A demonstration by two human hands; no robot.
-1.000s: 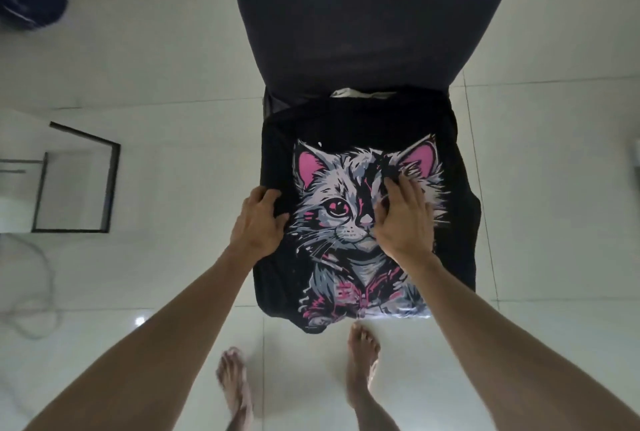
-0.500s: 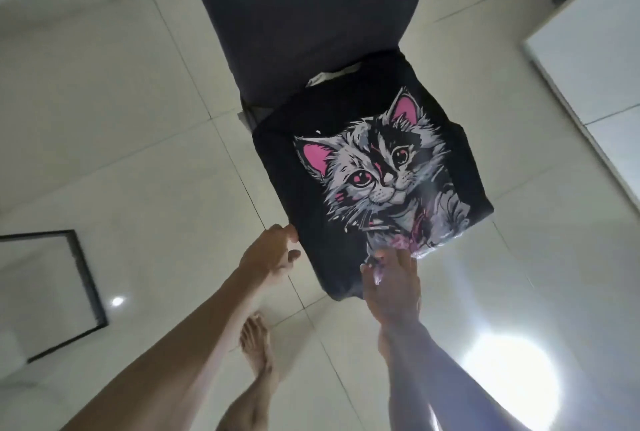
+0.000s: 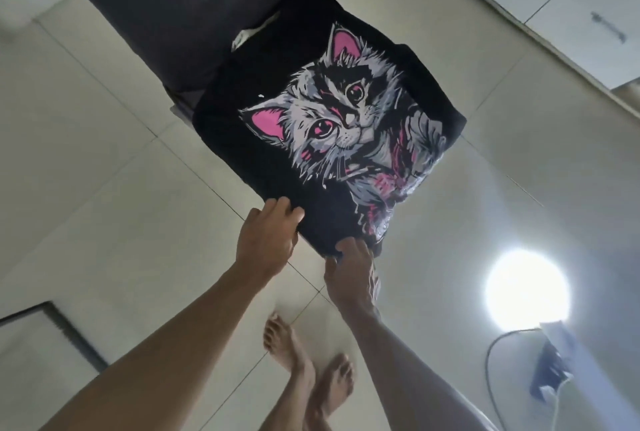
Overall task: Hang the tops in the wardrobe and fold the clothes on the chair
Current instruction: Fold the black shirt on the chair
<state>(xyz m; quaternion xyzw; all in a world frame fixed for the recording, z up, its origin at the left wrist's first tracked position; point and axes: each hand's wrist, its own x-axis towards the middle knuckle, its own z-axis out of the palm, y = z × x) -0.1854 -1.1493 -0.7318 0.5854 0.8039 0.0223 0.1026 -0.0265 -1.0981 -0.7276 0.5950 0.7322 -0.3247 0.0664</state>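
A pale tiled floor (image 3: 114, 208) fills the frame, with a round glare of light on it at lower right. White cabinet doors (image 3: 568, 4) run along the upper right. A dark chair (image 3: 180, 7) stands at top centre, its backrest rising toward the upper left. On its seat lies a folded black cat-print T-shirt (image 3: 332, 125), print up, with a strip of white cloth (image 3: 254, 32) showing behind it against the backrest. The left hand (image 3: 268, 240) curls its fingers (image 3: 280, 210) over the shirt's near edge, gripping it. The right hand (image 3: 353, 278) pinches the near corner just beside it. Two bare feet (image 3: 308, 371) stand at bottom centre.
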